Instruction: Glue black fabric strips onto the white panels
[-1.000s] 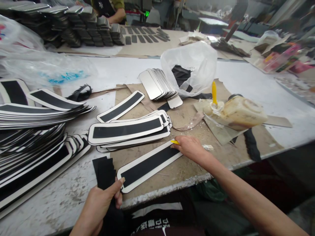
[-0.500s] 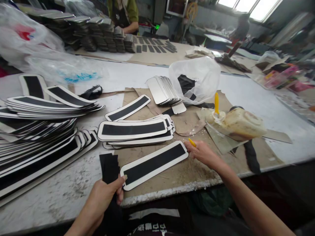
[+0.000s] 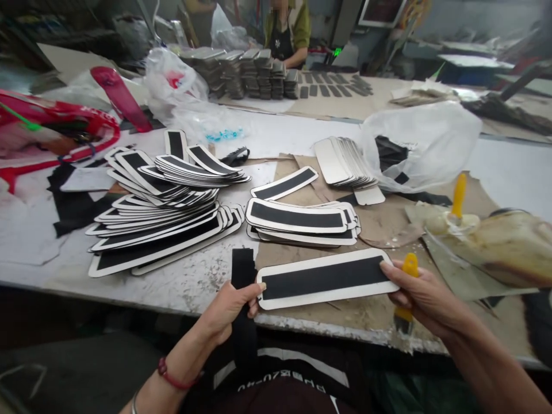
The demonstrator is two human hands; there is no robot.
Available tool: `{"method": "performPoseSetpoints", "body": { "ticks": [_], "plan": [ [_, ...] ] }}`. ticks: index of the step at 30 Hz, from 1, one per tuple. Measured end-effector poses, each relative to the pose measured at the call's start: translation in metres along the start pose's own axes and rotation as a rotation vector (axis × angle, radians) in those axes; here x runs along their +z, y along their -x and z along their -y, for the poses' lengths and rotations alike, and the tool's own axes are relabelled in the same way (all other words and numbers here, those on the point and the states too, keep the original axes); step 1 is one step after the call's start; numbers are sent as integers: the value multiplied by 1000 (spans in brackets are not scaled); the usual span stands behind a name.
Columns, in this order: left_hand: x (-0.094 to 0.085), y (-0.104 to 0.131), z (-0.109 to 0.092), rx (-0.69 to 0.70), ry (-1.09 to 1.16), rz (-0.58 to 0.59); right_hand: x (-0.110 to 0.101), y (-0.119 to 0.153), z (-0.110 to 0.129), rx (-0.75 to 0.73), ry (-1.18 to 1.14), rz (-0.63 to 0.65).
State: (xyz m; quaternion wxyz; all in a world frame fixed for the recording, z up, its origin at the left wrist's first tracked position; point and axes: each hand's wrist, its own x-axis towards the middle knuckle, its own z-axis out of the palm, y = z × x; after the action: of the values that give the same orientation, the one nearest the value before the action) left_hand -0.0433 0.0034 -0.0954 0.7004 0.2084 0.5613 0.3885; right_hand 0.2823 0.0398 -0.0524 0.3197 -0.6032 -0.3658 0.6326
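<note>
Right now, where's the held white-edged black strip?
Head view: the strip is low, right of centre, between left hand and right hand, below similar stacked strips.

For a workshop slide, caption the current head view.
Left hand and right hand hold a black-centred white strip by its ends; the right also grips a yellow-handled brush.

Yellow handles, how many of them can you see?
2. One yellow handle is in the right hand; the other yellow handle sticks up at the left end of the stained container. More could be hidden.
</note>
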Motion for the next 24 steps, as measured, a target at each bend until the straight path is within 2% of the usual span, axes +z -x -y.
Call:
{"method": "performPoseSetpoints", "body": {
  "ticks": [7,11,15,20,24],
  "plan": [
    [2,12,-9,-53,234,-19,19,13,-14,4,-394,75],
    [-1,8,-23,-41,329,-30,28,3,-10,-12,-429,90],
    [-5,1,-56,68,268,-35,30,-15,13,-56,-217,84],
    [0,-22,-105,243,35,-31,34,-44,40,-140,148,-48],
    [6,-52,-121,378,-140,-123,36,-73,48,-192,396,-184]
  ]
}}
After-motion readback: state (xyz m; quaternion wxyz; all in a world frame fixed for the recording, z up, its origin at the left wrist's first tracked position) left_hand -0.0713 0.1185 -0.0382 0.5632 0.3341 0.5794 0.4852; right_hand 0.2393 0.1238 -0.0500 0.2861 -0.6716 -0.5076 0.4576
